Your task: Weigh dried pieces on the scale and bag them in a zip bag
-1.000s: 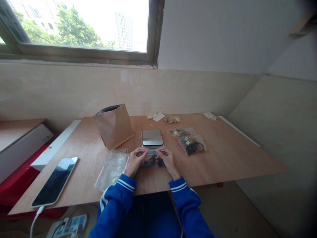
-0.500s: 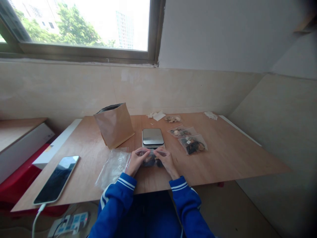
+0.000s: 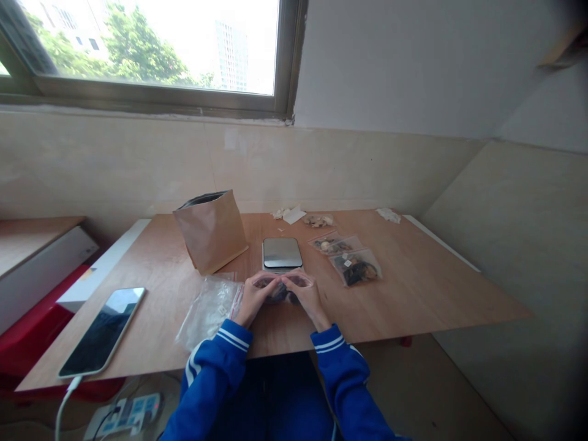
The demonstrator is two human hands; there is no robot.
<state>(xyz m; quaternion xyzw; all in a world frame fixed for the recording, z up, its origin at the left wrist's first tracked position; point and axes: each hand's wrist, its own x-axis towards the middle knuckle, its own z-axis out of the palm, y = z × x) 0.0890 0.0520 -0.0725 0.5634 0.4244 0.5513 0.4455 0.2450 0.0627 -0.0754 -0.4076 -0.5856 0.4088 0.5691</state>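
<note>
Two hands are drawing together, the left hand (image 3: 254,300) and the right hand (image 3: 309,299) meeting at the fingertips and firmly grasping the upper edge of a clear zip bag (image 3: 278,296) of dark dried pieces, lying just in front of the digital scale (image 3: 282,253).

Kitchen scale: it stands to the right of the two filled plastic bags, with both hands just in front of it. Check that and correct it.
Wrong side: the kitchen scale stands to the left of the filled plastic bag and the one behind it, not the right, as the head view shows. The rest holds: the left hand and right hand are just in front of it.
</note>
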